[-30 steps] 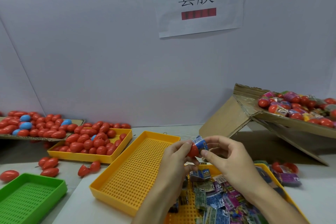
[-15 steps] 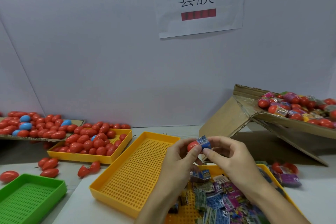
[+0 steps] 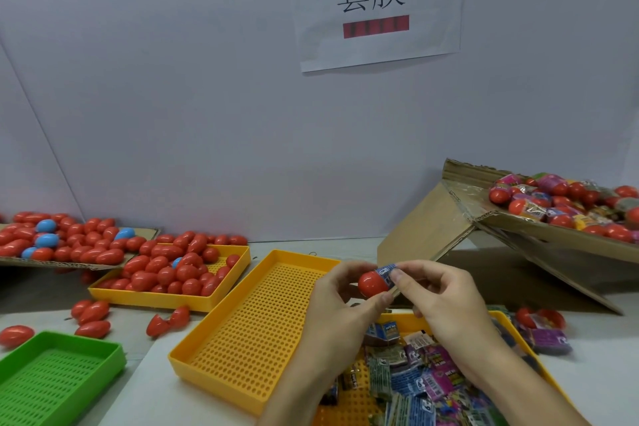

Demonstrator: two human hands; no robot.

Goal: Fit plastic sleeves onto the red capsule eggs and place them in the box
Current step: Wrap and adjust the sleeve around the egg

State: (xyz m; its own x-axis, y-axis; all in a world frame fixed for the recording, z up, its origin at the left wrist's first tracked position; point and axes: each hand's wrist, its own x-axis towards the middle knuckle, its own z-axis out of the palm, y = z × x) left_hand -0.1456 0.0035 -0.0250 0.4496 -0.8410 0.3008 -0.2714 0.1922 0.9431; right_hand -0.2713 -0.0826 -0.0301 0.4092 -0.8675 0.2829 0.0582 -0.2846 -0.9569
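Observation:
My left hand (image 3: 340, 297) pinches a red capsule egg (image 3: 371, 283) between thumb and fingers above the trays. A blue printed plastic sleeve (image 3: 388, 274) covers the egg's right end, and my right hand (image 3: 437, 294) pinches that sleeve. A tilted cardboard box (image 3: 518, 228) at the right holds several sleeved eggs (image 3: 560, 201). Loose sleeves (image 3: 418, 377) fill a yellow tray (image 3: 529, 353) below my hands. Bare red eggs (image 3: 169, 270) lie in a yellow tray (image 3: 162, 297) at the left.
An empty yellow perforated tray (image 3: 256, 328) sits just left of my hands. A green tray (image 3: 52, 380) is at the lower left. More red and blue eggs (image 3: 55, 242) lie on cardboard at the far left. Stray eggs (image 3: 93, 318) rest on the table.
The egg has turned so its red end faces me, with more red showing. Both hands stayed close together, shifting slightly up and right.

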